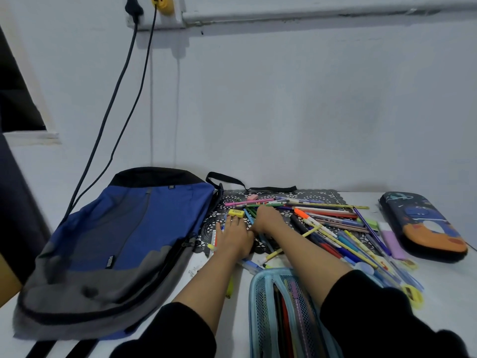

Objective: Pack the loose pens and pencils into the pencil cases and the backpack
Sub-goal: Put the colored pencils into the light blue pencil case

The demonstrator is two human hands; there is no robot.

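Loose pens and pencils [335, 228] lie in a heap on a black lace mat [322, 196]. My left hand [233, 235] rests flat on the mat with straight fingers, its fingertips at a yellow sharpener [236, 213]. Beside it, my right hand [267, 218] curls its fingers over a bunch of green and blue pencils [249, 213]. A light blue mesh pencil case [284, 313] lies open under my right forearm with pens inside. A dark hard pencil case [423, 226] with a cartoon print lies zipped at the right. The blue and grey backpack [124, 241] lies flat at the left.
A pink eraser [252, 197] sits at the mat's far edge, and a small ruler [213, 236] lies left of my left hand. A purple flat item [392, 241] lies by the dark case. Two cables [116, 99] hang down the wall behind the backpack.
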